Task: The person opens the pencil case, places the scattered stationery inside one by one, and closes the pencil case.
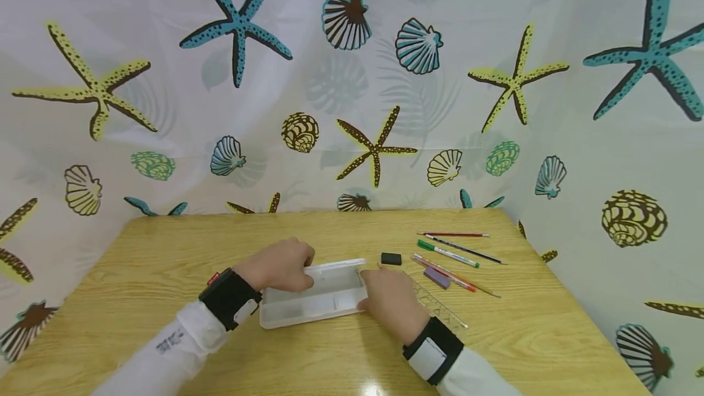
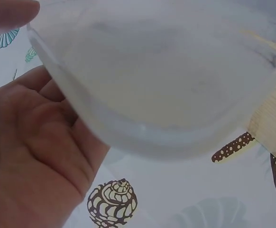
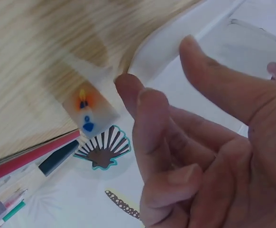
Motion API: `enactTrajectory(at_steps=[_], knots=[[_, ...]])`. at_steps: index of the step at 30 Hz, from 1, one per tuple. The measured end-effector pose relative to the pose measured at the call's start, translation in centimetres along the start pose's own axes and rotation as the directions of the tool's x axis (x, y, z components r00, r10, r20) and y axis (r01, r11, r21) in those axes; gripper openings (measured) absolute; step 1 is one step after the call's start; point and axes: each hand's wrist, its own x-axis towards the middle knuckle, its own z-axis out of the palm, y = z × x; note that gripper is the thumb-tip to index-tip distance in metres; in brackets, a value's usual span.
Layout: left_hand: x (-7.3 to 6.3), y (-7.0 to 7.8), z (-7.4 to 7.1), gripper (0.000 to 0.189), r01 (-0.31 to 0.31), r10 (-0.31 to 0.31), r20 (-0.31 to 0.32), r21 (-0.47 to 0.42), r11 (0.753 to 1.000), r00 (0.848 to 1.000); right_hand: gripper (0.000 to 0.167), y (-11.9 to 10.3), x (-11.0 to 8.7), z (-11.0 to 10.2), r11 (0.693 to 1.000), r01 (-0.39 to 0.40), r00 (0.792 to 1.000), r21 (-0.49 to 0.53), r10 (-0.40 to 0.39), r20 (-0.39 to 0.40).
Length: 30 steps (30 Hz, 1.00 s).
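A translucent white plastic pencil case [image 1: 297,321] lies on the table, its lid [image 1: 337,266] raised at the back. My left hand [image 1: 279,265] grips the lid at its left part. In the left wrist view the thumb is on one side of the lid's edge and the fingers on the other. At the case's right end is my right hand [image 1: 392,298]. Its thumb and loosely bent fingers stand apart in the right wrist view, with nothing pinched between them; whether they touch the case I cannot tell. The inside that shows holds no items.
Right of the case lie a black eraser [image 1: 391,258], a purple block [image 1: 437,277], a green marker [image 1: 448,253], a clear ruler [image 1: 440,309] and several pencils [image 1: 464,248]. The right wrist view also has a pale block with an orange and blue print [image 3: 91,110]. A patterned cloth [image 1: 308,182] hangs behind.
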Motion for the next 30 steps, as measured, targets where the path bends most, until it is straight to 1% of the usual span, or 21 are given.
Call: enactTrajectory(at_steps=[2, 5, 7, 9, 14, 17, 18, 21, 23, 25, 27, 28, 30], knots=[[0.3, -0.2, -0.2, 0.031, 0.007, -0.007, 0.017, -0.006, 1.0, 1.0, 0.043, -0.3, 0.1, 0.1, 1.0, 0.013, 1.0, -0.026, -0.013, -0.002], [0.5, -0.4, -0.6, 0.034, -0.005, 0.005, 0.03, -0.015, 1.0, 1.0, 0.034, -0.4, 0.1, 0.2, 0.999, 0.017, 1.0, -0.035, -0.018, -0.012], [0.7, -0.6, -0.8, 0.032, -0.013, 0.014, 0.043, -0.029, 0.999, 0.999, 0.027, -0.4, 0.1, 0.3, 0.999, 0.013, 1.0, -0.038, -0.013, -0.021], [0.7, -0.9, -1.0, 0.027, -0.024, 0.027, 0.057, -0.057, 0.998, 0.998, 0.024, -0.4, 0.2, 0.3, 0.999, 0.012, 1.0, -0.04, -0.013, -0.016], [0.7, -2.0, -1.9, 0.01, -0.047, 0.064, 0.107, -0.152, 0.987, 0.992, 0.025, -0.4, 0.2, 0.1, 0.998, 0.037, 0.999, -0.05, -0.037, 0.0], [0.7, -2.9, -2.3, 0.016, -0.051, 0.074, 0.121, -0.177, 0.983, 0.99, 0.025, -0.4, 0.3, 0.1, 0.996, 0.058, 0.998, -0.062, -0.059, -0.008], [0.7, -3.1, -2.5, 0.017, -0.051, 0.072, 0.115, -0.176, 0.983, 0.991, 0.025, -0.4, 0.3, 0.0, 0.996, 0.065, 0.998, -0.066, -0.066, -0.015], [0.6, -3.7, -3.0, 0.017, -0.059, 0.074, 0.086, -0.167, 0.984, 0.994, 0.026, -0.4, 0.4, 0.0, 0.994, 0.074, 0.997, -0.081, -0.076, -0.023], [0.5, -3.9, -3.3, 0.017, -0.07, 0.079, 0.049, -0.165, 0.984, 0.996, 0.025, -0.4, 0.5, 0.0, 0.993, 0.076, 0.997, -0.089, -0.078, -0.021], [0.5, -4.1, -3.3, 0.017, -0.062, 0.064, 0.005, -0.168, 0.984, 0.998, 0.025, -0.5, 0.6, -0.1, 0.993, 0.07, 0.997, -0.094, -0.071, -0.007], [0.6, -4.4, -3.2, 0.013, -0.045, 0.034, -0.063, -0.182, 0.982, 0.997, 0.025, -0.5, 0.6, -0.2, 0.994, 0.065, 0.998, -0.093, -0.065, 0.008], [0.6, -4.6, -3.0, 0.01, -0.034, 0.014, -0.106, -0.191, 0.981, 0.994, 0.025, -0.5, 0.6, -0.2, 0.994, 0.063, 0.998, -0.089, -0.062, 0.014], [0.8, -5.0, -2.5, 0.006, 0.001, -0.04, -0.191, -0.199, 0.98, 0.981, 0.025, -0.5, 0.6, -0.2, 0.995, 0.06, 0.998, -0.084, -0.059, 0.021]])
